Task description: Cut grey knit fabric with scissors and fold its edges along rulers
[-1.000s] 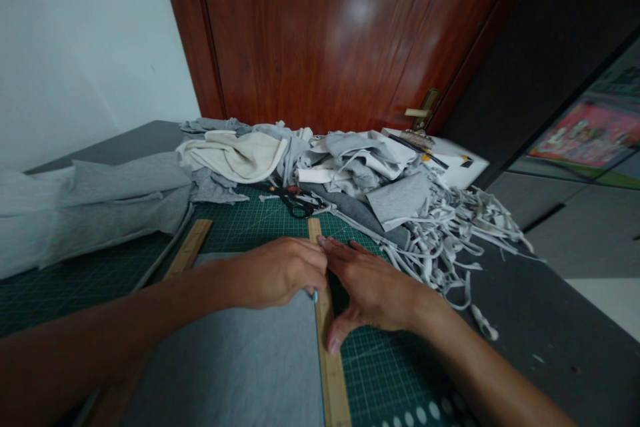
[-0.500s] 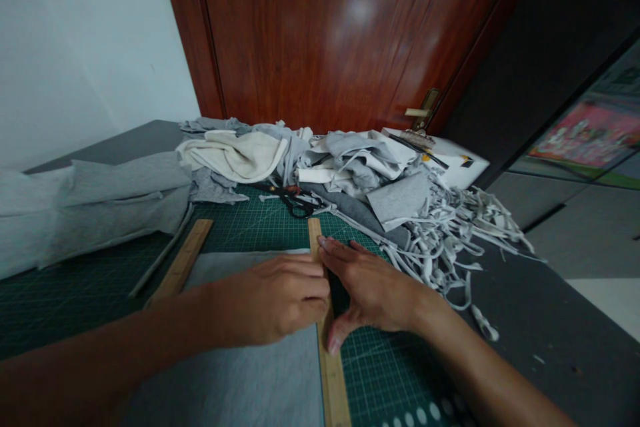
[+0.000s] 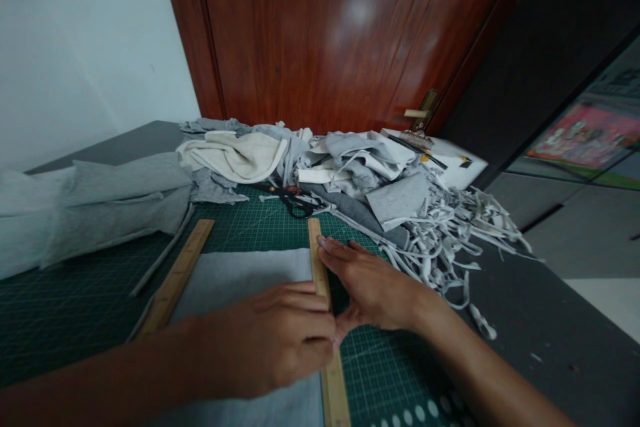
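Note:
A grey sheet of fabric lies flat on the green cutting mat. A wooden ruler runs along the sheet's right edge, and a second wooden ruler lies along its left edge. My right hand presses flat on the right ruler, fingers pointing away from me. My left hand is curled into a fist against the ruler's left edge on the fabric. What it grips is hidden now; an earlier frame showed a small blue tip under it.
Black scissors lie on the mat beyond the rulers. Behind them is a heap of grey and cream cloth, with cut strips spilling right. Folded grey fabric lies at left. A white box and a brown door stand behind.
My left fist has slid toward me along the ruler's left edge, uncovering the far part of the grey sheet. My right hand and both rulers have stayed in place.

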Demonstrator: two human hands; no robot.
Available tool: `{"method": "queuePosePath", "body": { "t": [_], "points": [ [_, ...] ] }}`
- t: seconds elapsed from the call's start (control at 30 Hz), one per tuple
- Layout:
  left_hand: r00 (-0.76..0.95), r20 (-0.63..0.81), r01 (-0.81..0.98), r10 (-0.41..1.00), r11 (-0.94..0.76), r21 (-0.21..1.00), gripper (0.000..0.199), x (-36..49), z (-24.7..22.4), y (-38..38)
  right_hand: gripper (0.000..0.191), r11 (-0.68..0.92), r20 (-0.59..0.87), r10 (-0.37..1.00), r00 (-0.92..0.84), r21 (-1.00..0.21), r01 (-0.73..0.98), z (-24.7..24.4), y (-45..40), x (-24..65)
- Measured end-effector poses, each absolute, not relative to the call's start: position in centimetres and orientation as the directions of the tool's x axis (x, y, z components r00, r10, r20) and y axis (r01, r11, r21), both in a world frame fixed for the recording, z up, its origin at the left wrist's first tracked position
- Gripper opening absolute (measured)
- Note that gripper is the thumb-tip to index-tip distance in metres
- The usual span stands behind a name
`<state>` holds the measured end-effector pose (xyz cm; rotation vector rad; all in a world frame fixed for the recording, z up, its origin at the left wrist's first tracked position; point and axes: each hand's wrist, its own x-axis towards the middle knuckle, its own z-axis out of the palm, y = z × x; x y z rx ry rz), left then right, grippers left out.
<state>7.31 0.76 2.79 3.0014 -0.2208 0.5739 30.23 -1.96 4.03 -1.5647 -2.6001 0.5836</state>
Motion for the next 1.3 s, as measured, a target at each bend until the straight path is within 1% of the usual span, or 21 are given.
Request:
{"method": "queuePosePath", "body": {
  "t": [0.13,0.2,0.27,0.4,0.6,0.77,1.0,1.17,1.3],
  "points": [
    [0.896,0.424,-0.238,-0.13,-0.948,0.21,0.031,8.0,2.2,4.2,0.139,0.416,-0.139,0.858,-0.494,-0.373,0.829,4.0,-1.9,30.3],
    [0.891,0.44,-0.246,-0.115,-0.936,0.253,0.031,8.3,1.9,5.7,0.136,0.417,-0.139,0.857,-0.497,-0.381,0.825,4.0,-1.9,30.3],
    [0.887,0.453,-0.23,-0.086,-0.935,0.271,0.029,8.5,1.8,7.1,0.133,0.418,-0.135,0.855,-0.5,-0.391,0.82,4.0,-1.9,30.3],
    [0.873,0.484,-0.225,-0.062,-0.931,0.288,0.029,8.8,1.8,9.4,0.132,0.412,-0.132,0.858,-0.497,-0.402,0.818,4.0,-1.9,30.2],
    [0.874,0.485,-0.212,-0.04,-0.929,0.304,0.029,9.3,2.0,12.1,0.135,0.402,-0.137,0.861,-0.489,-0.404,0.822,4.1,-1.8,30.1],
    [0.879,0.476,-0.18,-0.022,-0.94,0.289,0.028,9.4,2.1,13.9,0.141,0.416,-0.119,0.862,-0.493,-0.389,0.822,3.9,-1.8,30.2],
    [0.868,0.497,-0.137,0.016,-0.953,0.27,0.027,9.3,2.7,14.6,0.141,0.423,-0.121,0.861,-0.493,-0.368,0.828,4.0,-1.9,30.1],
    [0.887,0.46,-0.197,-0.047,-0.939,0.283,0.028,9.1,3.1,12.2,0.138,0.429,-0.12,0.859,-0.498,-0.363,0.827,4.1,-2.0,30.1],
    [0.899,0.428,-0.22,-0.087,-0.938,0.27,0.03,9.1,2.9,11.1,0.137,0.414,-0.132,0.863,-0.488,-0.369,0.832,4.1,-1.9,30.0]
  ]
}}
